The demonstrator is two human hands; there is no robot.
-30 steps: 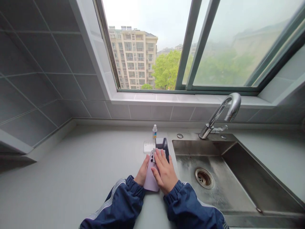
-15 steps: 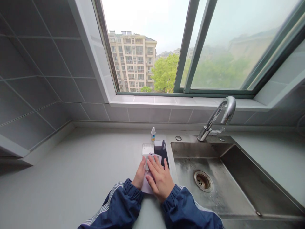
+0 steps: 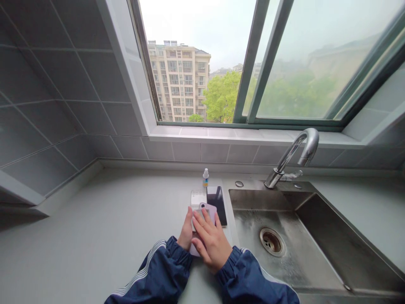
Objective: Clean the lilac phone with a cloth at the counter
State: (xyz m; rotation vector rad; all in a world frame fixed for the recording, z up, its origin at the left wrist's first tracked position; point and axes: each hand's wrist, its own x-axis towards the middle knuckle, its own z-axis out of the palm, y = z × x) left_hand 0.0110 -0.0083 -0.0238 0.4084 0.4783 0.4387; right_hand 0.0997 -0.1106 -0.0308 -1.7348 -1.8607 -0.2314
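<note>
- Your right hand [image 3: 211,242] lies flat, fingers spread, on the lilac phone [image 3: 209,209]; its top pokes out at 12 o'clock.
- Your left hand [image 3: 186,230] clasps its 9 o'clock edge, hands close together.
- A dark phone [image 3: 217,199] lies at 1 o'clock.

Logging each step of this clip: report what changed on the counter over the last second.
The right hand slid a little back toward the person along the lavender phone, baring its far end. The left hand still holds the phone's left edge. The black phone, white pad and small bottle stayed put.
</note>
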